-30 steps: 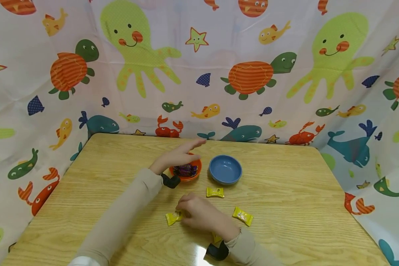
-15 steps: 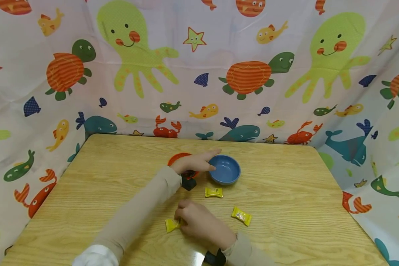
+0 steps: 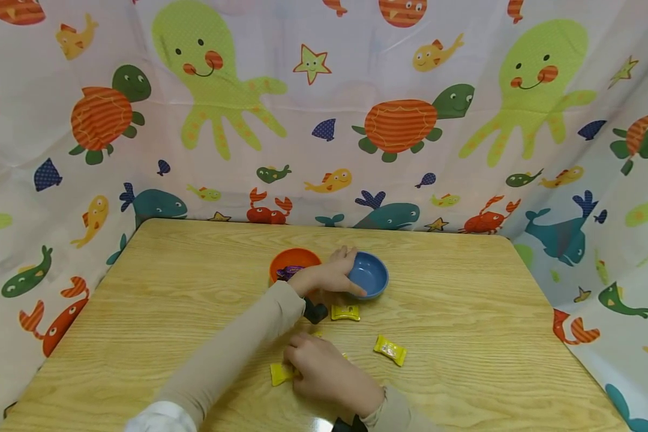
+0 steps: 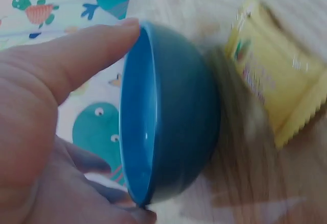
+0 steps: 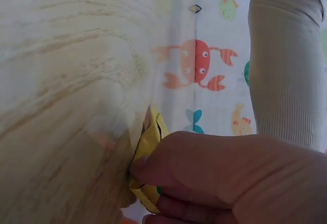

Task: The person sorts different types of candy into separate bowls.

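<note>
Left hand [image 3: 329, 276]: fingers set wide, holding the blue bowl [image 3: 371, 276] by its rim, thumb tip on the side nearer the person.
Blue bowl: upright, just right of the orange bowl.
Right hand [image 3: 328, 372]: fingers narrow, pinching a yellow packet [image 5: 148, 145] low at the counter [image 3: 464, 300] (touching or lifted, could not tell).
Yellow near right hand: one end stuck out left of the fingers, slivers showed behind and right of the hand; how many packets that made was hidden.
Loose packets: one [image 3: 345, 312] lay just in front of the blue bowl, another [image 3: 390, 350] farther right, nearer the person.
Orange bowl [image 3: 297, 253]: held purple sweets [image 3: 290, 273], partly covered by the left hand and wrist.
Wrists: black mount [image 3: 315, 311] on the left, a second at the right cuff.
Backdrop: sea-animal curtain [image 3: 389, 72] behind the counter.
</note>
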The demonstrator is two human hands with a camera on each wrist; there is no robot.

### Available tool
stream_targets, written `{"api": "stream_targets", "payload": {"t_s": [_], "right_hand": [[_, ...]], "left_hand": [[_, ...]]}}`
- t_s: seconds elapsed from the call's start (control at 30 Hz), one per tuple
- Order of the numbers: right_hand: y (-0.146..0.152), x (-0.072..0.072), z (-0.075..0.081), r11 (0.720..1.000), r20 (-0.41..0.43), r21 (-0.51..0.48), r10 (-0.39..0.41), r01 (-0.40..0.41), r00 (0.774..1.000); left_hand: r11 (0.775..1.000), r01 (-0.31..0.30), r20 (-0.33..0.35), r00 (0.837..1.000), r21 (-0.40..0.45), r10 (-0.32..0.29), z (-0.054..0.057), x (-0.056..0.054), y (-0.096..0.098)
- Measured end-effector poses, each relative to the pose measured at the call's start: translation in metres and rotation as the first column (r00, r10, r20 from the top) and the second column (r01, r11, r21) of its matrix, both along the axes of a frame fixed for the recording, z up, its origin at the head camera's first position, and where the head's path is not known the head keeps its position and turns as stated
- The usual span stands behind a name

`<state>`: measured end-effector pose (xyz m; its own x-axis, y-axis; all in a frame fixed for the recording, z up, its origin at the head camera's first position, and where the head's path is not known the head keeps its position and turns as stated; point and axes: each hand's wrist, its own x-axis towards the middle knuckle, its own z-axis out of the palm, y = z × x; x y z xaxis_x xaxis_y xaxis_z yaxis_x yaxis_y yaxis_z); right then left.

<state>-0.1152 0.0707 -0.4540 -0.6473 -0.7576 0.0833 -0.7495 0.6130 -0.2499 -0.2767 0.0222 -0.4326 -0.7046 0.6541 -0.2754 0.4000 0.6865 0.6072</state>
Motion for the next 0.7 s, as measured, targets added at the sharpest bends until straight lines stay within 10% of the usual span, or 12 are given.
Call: {"api": "stream_targets", "payload": {"t_s": [0.23,0.7], "right_hand": [[0.001,0.003,0.002,1.000,0.045,-0.009,0.018,-0.018,0.999],[0.019,0.010,0.030,0.994,0.181,0.006,0.106,-0.109,0.978]], "left_hand": [[0.994,-0.108,0.015,0.994,-0.015,0.108,-0.007,0.012,0.007],[0.935,-0.261,0.015,0.964,0.239,0.266,-0.029,0.026,0.005]]}}
